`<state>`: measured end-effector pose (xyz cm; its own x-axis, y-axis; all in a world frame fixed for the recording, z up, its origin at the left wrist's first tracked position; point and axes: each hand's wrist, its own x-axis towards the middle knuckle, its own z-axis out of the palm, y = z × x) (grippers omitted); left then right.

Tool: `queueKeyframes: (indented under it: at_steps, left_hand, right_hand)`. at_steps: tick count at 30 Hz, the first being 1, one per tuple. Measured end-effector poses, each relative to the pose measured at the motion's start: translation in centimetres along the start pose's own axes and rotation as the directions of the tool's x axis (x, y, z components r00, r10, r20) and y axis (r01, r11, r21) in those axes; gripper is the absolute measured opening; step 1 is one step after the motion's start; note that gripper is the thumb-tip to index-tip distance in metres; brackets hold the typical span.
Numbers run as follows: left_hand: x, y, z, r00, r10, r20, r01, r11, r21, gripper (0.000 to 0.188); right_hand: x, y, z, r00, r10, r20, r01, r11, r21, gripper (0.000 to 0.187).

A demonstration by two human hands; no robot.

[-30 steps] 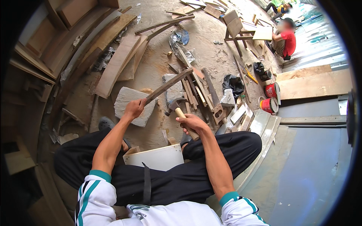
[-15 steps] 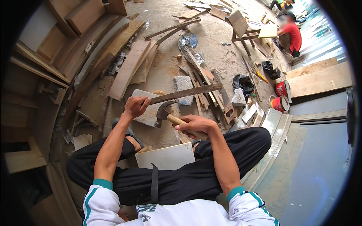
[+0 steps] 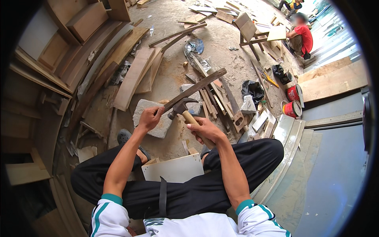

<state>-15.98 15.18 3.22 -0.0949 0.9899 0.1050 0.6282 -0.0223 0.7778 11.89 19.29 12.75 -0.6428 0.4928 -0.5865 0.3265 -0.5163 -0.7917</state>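
A thin wooden strip [image 3: 199, 87] is held at its lower end in my left hand [image 3: 149, 119], its fingers wrapped round it. It slants up to the right above the floor. My right hand [image 3: 206, 131] is closed round the wooden handle of a claw hammer [image 3: 189, 117]. The hammer's dark metal head lies close below the strip, beside my left hand; whether they touch I cannot tell. Beneath my left hand a pale stone block [image 3: 160, 129] rests on the ground. A small white-faced wooden box [image 3: 173, 168] sits between my legs.
Loose boards [image 3: 134, 79] lie ahead to the left, beside wooden cabinets [image 3: 87, 21]. Wood strips and a handsaw [image 3: 239, 119] lie ahead to the right, near a black plastic bag [image 3: 252, 90] and red cans [image 3: 292, 108]. A person in red [image 3: 304, 37] crouches farther off.
The wooden strip has tilted more steeply, its far end rising. My left hand has shifted right and slightly down, and the hammer has turned with its head higher.
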Motion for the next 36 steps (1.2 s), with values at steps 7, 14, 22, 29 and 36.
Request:
queueKeyframes:
  at_steps: [7, 14, 22, 29, 36]
  left_hand:
    - [1.2, -0.1, -3.3, 0.824, -0.226, 0.519, 0.342, 0.929, -0.139, 0.056]
    - [1.3, -1.0, -3.0, 0.863, -0.205, 0.462, 0.229, 0.973, 0.004, 0.068]
    - [-1.5, 0.3, 0.4, 0.840, -0.393, 0.374, 0.426, 0.905, -0.005, 0.075]
    - [-1.8, -1.2, 1.9, 0.771, -0.520, 0.368, 0.542, 0.839, 0.051, 0.082]
    - [-0.9, 0.2, 2.2, 0.664, -0.656, 0.359, 0.636, 0.748, 0.191, 0.086]
  right_hand:
    - [-0.8, -0.4, -1.0, 0.998, -0.040, -0.041, 0.037, 0.996, -0.075, 0.040]
    - [1.6, 3.0, -1.8, 0.898, -0.414, -0.151, 0.211, 0.704, -0.679, 0.048]
    - [1.7, 2.1, -0.5, 0.816, -0.374, -0.440, -0.237, 0.478, -0.846, 0.056]
    - [4.2, 3.5, -1.1, 0.823, -0.309, -0.476, -0.294, 0.485, -0.824, 0.063]
    - [6.0, 4.3, -1.8, 0.834, -0.205, -0.513, -0.338, 0.545, -0.767, 0.064]
